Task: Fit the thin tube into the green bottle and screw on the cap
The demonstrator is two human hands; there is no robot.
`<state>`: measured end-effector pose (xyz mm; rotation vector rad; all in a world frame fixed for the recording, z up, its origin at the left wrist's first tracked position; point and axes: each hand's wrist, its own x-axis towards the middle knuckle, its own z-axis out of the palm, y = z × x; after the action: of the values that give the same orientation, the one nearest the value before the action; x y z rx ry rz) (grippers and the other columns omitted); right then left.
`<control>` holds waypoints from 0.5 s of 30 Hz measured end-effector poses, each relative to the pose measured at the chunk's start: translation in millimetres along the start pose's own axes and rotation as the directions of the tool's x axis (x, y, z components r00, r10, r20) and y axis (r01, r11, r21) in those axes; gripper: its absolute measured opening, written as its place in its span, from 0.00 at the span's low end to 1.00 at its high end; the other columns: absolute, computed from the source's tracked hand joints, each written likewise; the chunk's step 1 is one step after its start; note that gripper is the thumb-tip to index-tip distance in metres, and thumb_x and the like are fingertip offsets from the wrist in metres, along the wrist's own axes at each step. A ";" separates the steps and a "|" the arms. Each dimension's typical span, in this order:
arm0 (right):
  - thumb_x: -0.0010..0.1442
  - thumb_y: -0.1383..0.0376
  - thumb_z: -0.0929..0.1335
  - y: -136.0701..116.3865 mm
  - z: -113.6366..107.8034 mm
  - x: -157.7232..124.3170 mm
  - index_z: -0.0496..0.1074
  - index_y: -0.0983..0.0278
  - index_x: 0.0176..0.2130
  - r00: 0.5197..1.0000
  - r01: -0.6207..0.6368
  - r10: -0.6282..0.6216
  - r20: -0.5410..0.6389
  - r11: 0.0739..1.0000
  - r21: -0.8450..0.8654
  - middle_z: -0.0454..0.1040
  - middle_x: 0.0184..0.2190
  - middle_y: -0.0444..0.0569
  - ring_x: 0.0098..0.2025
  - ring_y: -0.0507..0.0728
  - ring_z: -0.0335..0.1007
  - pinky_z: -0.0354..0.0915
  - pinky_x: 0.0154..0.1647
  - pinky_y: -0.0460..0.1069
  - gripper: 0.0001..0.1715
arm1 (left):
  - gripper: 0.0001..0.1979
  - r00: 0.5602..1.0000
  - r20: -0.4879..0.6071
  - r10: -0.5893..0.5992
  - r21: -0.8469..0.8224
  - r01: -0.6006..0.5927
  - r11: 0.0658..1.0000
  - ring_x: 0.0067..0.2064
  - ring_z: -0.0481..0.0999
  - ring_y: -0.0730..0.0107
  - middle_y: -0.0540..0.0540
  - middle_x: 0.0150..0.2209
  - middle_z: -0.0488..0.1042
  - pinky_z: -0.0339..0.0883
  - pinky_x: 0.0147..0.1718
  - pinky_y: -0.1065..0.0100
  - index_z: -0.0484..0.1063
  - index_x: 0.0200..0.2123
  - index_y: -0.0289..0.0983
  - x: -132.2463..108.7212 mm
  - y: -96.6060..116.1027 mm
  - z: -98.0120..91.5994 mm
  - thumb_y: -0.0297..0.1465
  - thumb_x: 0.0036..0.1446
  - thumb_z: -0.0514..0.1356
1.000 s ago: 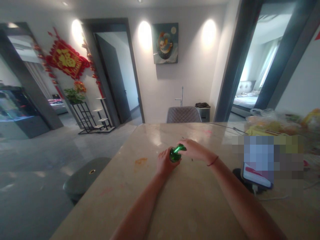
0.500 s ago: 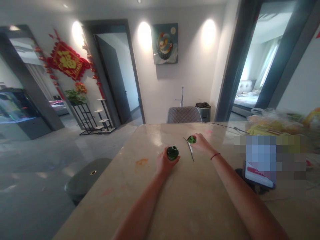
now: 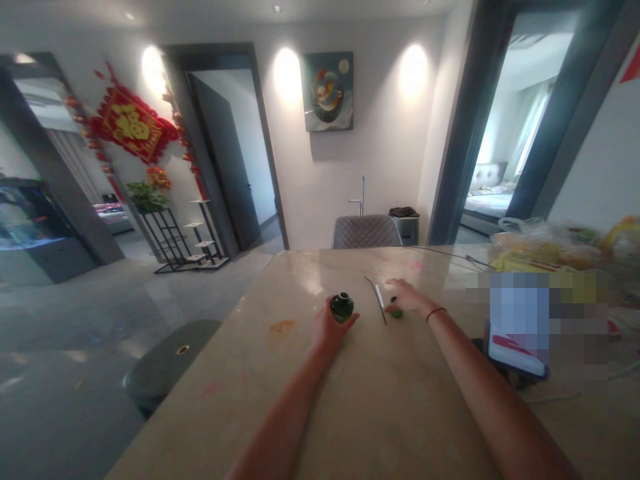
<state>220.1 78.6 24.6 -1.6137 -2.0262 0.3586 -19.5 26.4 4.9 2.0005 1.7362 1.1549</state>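
My left hand (image 3: 327,327) is wrapped around a small dark green bottle (image 3: 343,308) with a narrow round neck. The bottle stands upright over the table, its open mouth facing up. To the right, my right hand (image 3: 407,298) is at a small green object (image 3: 397,313), with the thumb and fingers curved about it. Part of that object is hidden by the hand, so its kind does not show. Just left of this hand, a thin dark stick (image 3: 373,288) and a short white strip (image 3: 380,297) lie on the table.
The pale stone table (image 3: 350,413) carries a phone (image 3: 517,353) on the right, partly blurred out, and plastic bags (image 3: 550,243) at the back right. A thin black cable (image 3: 440,251) runs along the far edge. A grey chair (image 3: 367,232) stands beyond, a green stool (image 3: 170,363) at left.
My right hand has come nearer and slightly right, bringing the green object away from the far end of the sticks. My left hand and the bottle have barely moved.
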 end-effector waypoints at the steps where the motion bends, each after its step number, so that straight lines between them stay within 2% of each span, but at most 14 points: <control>1: 0.30 0.63 0.76 -5.6 -3.3 -0.5 0.68 0.66 0.47 0.998 0.061 -0.060 -0.032 0.998 0.020 0.69 0.47 0.58 0.50 0.64 0.63 0.58 0.50 0.54 0.41 | 0.33 1.000 0.020 -0.007 -0.010 0.008 1.000 0.43 0.72 0.60 0.43 0.41 0.72 0.63 0.41 0.63 0.58 0.49 0.38 1.2 -1.8 1.9 0.48 0.43 0.60; 4: 0.37 0.63 0.73 -23.6 -8.6 -3.6 0.65 0.67 0.50 0.984 0.178 -0.176 -0.021 0.977 0.115 0.65 0.51 0.57 0.53 0.62 0.60 0.55 0.54 0.54 0.39 | 0.35 0.995 0.096 -0.020 0.003 0.019 1.000 0.49 0.68 0.59 0.37 0.48 0.69 0.60 0.47 0.62 0.51 0.56 0.34 3.7 -6.9 8.0 0.44 0.48 0.58; 7: 0.38 0.64 0.73 -38.6 -3.7 -7.4 0.65 0.67 0.50 0.977 0.189 -0.206 0.054 0.956 0.226 0.66 0.50 0.57 0.52 0.60 0.62 0.56 0.54 0.54 0.37 | 0.39 0.986 0.166 0.009 0.091 -0.025 0.996 0.55 0.62 0.59 0.35 0.54 0.63 0.54 0.52 0.62 0.46 0.59 0.32 2.5 -9.7 11.0 0.41 0.48 0.58; 12: 0.39 0.62 0.73 -58.7 16.5 -11.5 0.64 0.70 0.49 0.962 0.131 -0.210 0.173 0.916 0.379 0.69 0.46 0.57 0.47 0.59 0.66 0.62 0.48 0.52 0.37 | 0.27 0.957 0.253 0.143 0.198 -0.196 0.960 0.56 0.61 0.59 0.39 0.53 0.65 0.51 0.55 0.62 0.61 0.52 0.36 -1.9 -9.4 5.7 0.40 0.48 0.57; 15: 0.39 0.60 0.73 -64.6 25.6 -11.5 0.64 0.70 0.46 0.974 0.082 -0.152 0.165 0.926 0.369 0.71 0.43 0.55 0.43 0.57 0.69 0.64 0.44 0.52 0.35 | 0.21 0.940 0.291 0.181 0.208 -0.246 0.947 0.55 0.62 0.61 0.43 0.52 0.67 0.51 0.55 0.63 0.67 0.48 0.39 -0.1 -10.9 3.8 0.35 0.48 0.56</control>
<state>154.8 54.0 33.6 -1.2654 -2.0366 0.8168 -24.7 30.3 -4.6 2.4130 1.6147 0.7071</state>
